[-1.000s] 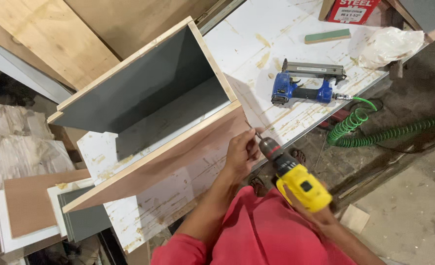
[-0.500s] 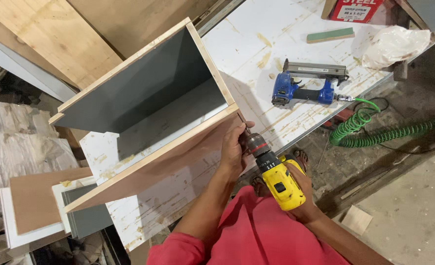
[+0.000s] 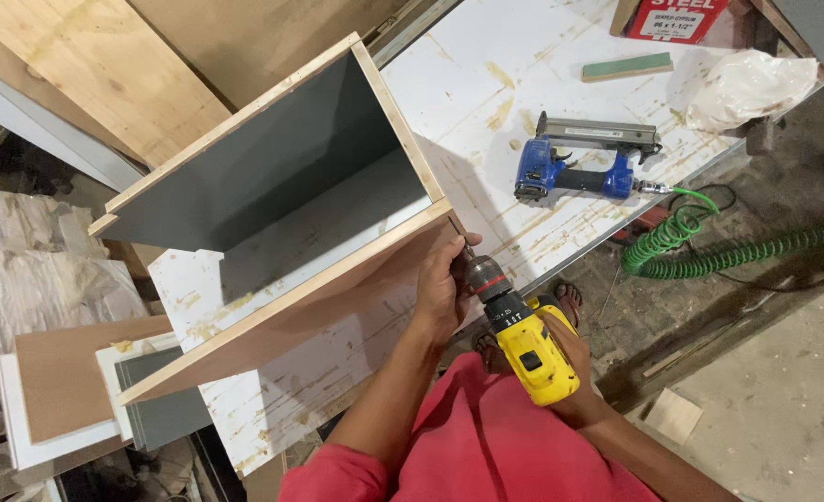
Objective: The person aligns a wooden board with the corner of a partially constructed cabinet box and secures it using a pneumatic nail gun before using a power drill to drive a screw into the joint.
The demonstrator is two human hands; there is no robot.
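The single head view looks steeply down from close above the box (image 3: 272, 214), the bench edge running diagonally beside it.

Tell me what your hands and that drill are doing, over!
Left hand braces the wooden box. Right hand grips the yellow drill, tip on the box's corner. Nothing in the way.

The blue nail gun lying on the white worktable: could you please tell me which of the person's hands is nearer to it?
Right. The right hand grips the yellow drill below the blue nail gun; the left hand rests on the wooden box panel, farther to its lower left.
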